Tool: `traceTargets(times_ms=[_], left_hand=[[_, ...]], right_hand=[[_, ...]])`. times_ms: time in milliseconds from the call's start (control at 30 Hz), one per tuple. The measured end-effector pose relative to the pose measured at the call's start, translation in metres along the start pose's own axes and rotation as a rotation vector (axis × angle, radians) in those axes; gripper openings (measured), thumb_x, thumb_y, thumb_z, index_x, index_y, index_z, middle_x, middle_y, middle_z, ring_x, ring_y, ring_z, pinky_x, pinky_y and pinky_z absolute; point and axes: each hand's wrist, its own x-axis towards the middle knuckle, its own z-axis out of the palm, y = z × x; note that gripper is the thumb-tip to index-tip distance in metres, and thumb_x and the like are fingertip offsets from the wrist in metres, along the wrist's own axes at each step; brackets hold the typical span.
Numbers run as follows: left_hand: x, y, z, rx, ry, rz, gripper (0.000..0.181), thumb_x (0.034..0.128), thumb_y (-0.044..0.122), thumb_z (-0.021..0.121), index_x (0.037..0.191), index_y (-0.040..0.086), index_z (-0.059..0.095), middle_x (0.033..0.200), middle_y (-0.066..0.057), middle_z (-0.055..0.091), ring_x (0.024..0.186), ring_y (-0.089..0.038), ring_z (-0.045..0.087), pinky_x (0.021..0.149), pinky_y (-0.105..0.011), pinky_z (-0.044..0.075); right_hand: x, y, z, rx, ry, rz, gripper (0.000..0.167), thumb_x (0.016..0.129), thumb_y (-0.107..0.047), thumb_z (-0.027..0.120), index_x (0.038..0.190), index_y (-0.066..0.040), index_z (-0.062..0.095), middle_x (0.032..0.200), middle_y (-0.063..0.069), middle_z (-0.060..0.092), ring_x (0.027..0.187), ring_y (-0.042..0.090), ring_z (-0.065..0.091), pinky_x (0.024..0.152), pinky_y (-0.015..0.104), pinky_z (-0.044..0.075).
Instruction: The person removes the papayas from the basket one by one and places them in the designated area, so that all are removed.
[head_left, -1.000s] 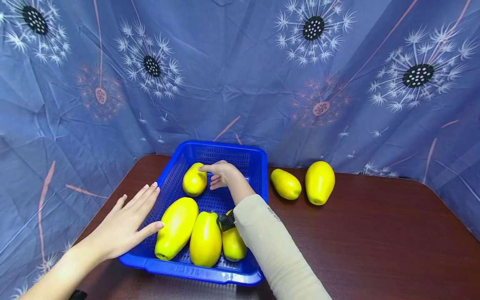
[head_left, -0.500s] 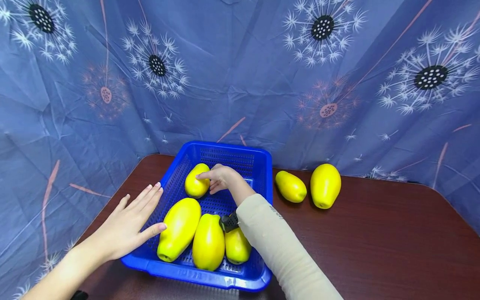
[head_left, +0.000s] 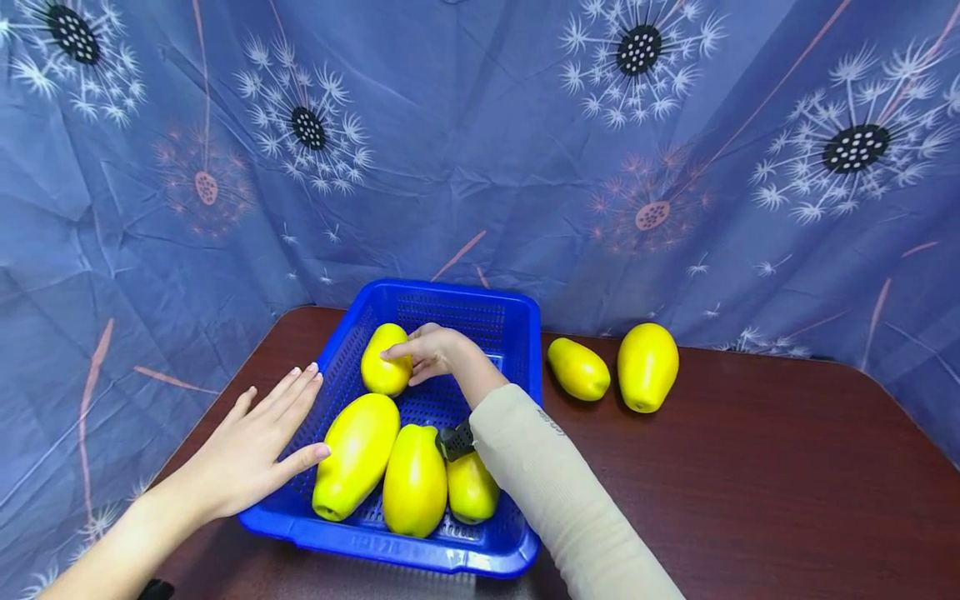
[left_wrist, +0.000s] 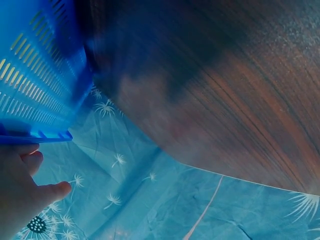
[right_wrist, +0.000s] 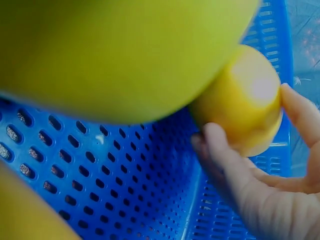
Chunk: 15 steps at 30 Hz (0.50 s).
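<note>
A blue perforated basket (head_left: 375,546) holds several yellow papaya-like fruits. My right hand (head_left: 438,352) curls its thumb and fingers round the fruit (head_left: 384,371) at the basket's back left; in the right wrist view the hand (right_wrist: 270,185) grips that fruit (right_wrist: 245,105) from the side. Three more fruits lie along the basket's front: a long one (head_left: 356,457), a middle one (head_left: 415,483) and one (head_left: 472,490) partly under the right wrist. My left hand (head_left: 258,442) rests with straight, spread fingers on the basket's left rim; the left wrist view shows part of this hand (left_wrist: 25,185) below the rim.
To the right of the basket, two yellow fruits lie on the brown table (head_left: 750,467): a smaller one (head_left: 578,369) and a larger one (head_left: 648,367). A blue curtain (head_left: 465,150) with dandelion prints hangs behind and to the left of the table.
The back-left fruit has shifted slightly left and stands more upright, and my right hand has closed round it from a looser touch. The left hand stays on the rim.
</note>
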Motion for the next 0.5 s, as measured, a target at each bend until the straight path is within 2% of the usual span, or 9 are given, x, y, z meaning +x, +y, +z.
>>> traceTargets(times_ms=[233, 367, 500], left_hand=[[0.002, -0.002, 0.002, 0.007, 0.015, 0.012, 0.077, 0.0918, 0.051, 0.048, 0.148, 0.005, 0.022, 0.153, -0.012, 0.02, 0.14, -0.032, 0.016, 0.101, -0.066, 0.013], [0.002, -0.002, 0.004, 0.01, 0.03, 0.02, 0.077, 0.0919, 0.051, 0.048, 0.147, 0.004, 0.023, 0.153, -0.013, 0.021, 0.14, -0.032, 0.016, 0.1, -0.066, 0.015], [0.001, -0.002, 0.004, 0.007, 0.029, 0.014, 0.077, 0.092, 0.051, 0.048, 0.148, 0.004, 0.023, 0.153, -0.013, 0.021, 0.14, -0.031, 0.015, 0.101, -0.066, 0.013]], right_hand=[[-0.005, -0.007, -0.001, 0.067, 0.02, -0.035, 0.068, 0.081, -0.015, 0.073, 0.138, -0.003, 0.038, 0.114, 0.022, 0.054, 0.085, 0.026, 0.059, 0.074, 0.034, 0.054], [-0.008, -0.012, -0.001, 0.118, 0.027, -0.048, 0.068, 0.08, -0.015, 0.074, 0.137, -0.005, 0.039, 0.113, 0.021, 0.054, 0.089, 0.028, 0.06, 0.075, 0.035, 0.054], [-0.014, -0.018, -0.002, 0.15, 0.024, -0.074, 0.068, 0.08, -0.016, 0.074, 0.138, -0.006, 0.04, 0.119, 0.022, 0.053, 0.098, 0.031, 0.06, 0.077, 0.037, 0.054]])
